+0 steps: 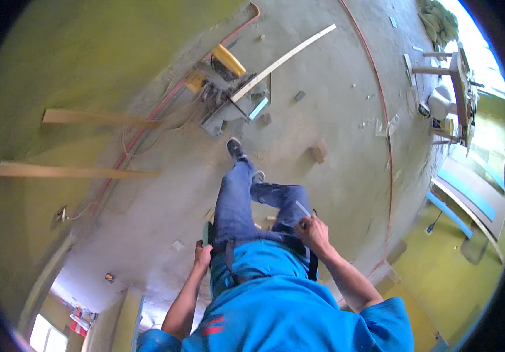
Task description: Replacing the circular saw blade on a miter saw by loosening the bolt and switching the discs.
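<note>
- Evidently the right hand (314, 232) grasps a slim pale piece (302, 207), its fingers curled in; it is held in front of the right thigh, on the person's side of the saw (222, 97).
- The left hand (203, 256) seems wrapped around a dark green flat thing (207, 233), beside the left hip, also on the person's side of the saw; what it is, I cannot tell.
- A long light strip (285, 61) lies at the saw, one end by its blade area, the rest reaching out past its right side.
- Right of the saw lie a small dark block (300, 95) and, nearer the person, a brown block (319, 151).
- Left of the saw, two boards (100, 117) stand out against the wall.
- Some cutting looks done, judging by the loose blocks; the strip remains at the saw, and how much is left cannot be told.
</note>
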`<action>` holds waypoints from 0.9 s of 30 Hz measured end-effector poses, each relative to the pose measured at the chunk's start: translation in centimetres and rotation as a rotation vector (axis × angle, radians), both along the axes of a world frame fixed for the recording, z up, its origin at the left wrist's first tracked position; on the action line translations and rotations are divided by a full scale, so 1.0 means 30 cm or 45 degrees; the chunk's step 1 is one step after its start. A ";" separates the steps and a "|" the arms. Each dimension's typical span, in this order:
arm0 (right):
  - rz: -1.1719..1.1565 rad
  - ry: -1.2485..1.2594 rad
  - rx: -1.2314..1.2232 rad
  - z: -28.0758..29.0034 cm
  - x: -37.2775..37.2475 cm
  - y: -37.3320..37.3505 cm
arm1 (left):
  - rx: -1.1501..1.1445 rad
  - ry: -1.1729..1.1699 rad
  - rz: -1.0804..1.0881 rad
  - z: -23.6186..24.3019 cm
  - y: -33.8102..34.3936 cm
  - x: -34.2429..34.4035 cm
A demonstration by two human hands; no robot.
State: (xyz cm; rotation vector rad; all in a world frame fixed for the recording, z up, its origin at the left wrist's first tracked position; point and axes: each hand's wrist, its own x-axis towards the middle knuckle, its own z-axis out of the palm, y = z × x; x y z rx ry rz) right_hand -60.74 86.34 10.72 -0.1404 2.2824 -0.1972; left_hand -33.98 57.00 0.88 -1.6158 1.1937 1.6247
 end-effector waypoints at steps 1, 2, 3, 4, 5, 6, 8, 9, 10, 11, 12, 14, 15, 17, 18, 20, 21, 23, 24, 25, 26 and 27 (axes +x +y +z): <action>-0.111 0.080 -0.065 -0.135 -0.099 -0.016 | -0.106 0.015 -0.025 -0.082 0.015 0.021; -0.216 0.157 -0.126 -0.308 -0.198 -0.011 | 0.017 0.020 0.019 -0.138 0.008 -0.010; -0.175 0.164 -0.283 -0.529 -0.290 0.030 | -0.050 0.002 0.109 -0.193 0.002 -0.057; -0.140 0.168 -0.443 -0.738 -0.398 0.050 | -0.146 -0.032 0.136 -0.197 -0.011 -0.158; -0.483 -0.015 -0.486 -0.866 -0.525 -0.062 | -0.198 -0.020 0.286 -0.233 -0.017 -0.176; 0.254 0.403 -0.444 -1.146 -0.649 0.024 | -0.185 0.044 0.395 -0.340 -0.014 -0.235; -0.037 0.277 -0.384 -1.510 -0.905 -0.018 | -0.246 0.073 0.289 -0.533 -0.024 -0.296; -0.023 0.325 -0.240 -1.661 -1.076 -0.006 | -0.200 0.070 0.270 -0.681 -0.023 -0.327; -0.239 0.251 -0.139 -1.743 -1.160 -0.158 | -0.246 0.052 0.255 -0.759 -0.045 -0.306; -0.087 0.268 -0.136 -1.781 -1.190 -0.341 | -0.346 -0.013 0.204 -0.783 -0.069 -0.276; -0.357 0.263 -0.039 -1.897 -1.430 -0.221 | -0.318 0.068 0.116 -0.936 -0.031 -0.397; -0.625 0.334 -0.035 -1.976 -1.504 -0.441 | -0.381 0.029 0.090 -1.054 -0.058 -0.369; -0.668 0.399 -0.033 -2.018 -1.580 -0.472 | -0.374 0.038 0.119 -1.130 -0.052 -0.392; -0.741 0.327 -0.106 -2.069 -1.643 -0.585 | -0.443 0.052 0.157 -1.349 -0.056 -0.226; -0.891 0.329 -0.025 -2.094 -1.652 -0.611 | -0.470 0.043 0.144 -1.395 -0.046 -0.218; -0.824 0.330 -0.029 -2.144 -1.674 -0.562 | -0.494 0.031 0.142 -1.462 -0.010 -0.219; -0.593 0.231 0.031 -2.189 -1.790 -0.440 | -0.557 0.041 0.021 -1.540 0.028 -0.307; -0.556 0.292 -0.007 -2.220 -1.758 -0.414 | -0.687 -0.008 -0.081 -1.593 0.034 -0.366; -0.533 0.282 -0.170 -2.223 -1.736 -0.415 | -0.692 -0.023 -0.073 -1.605 0.032 -0.379; -0.631 0.194 -0.218 -2.232 -1.758 -0.451 | -0.696 -0.036 -0.067 -1.615 0.029 -0.393; -0.731 0.098 -0.257 -2.215 -1.753 -0.490 | -0.694 -0.058 -0.065 -1.610 0.030 -0.388; -0.759 0.147 -0.204 -2.201 -1.740 -0.533 | -0.692 -0.080 -0.065 -1.605 0.031 -0.381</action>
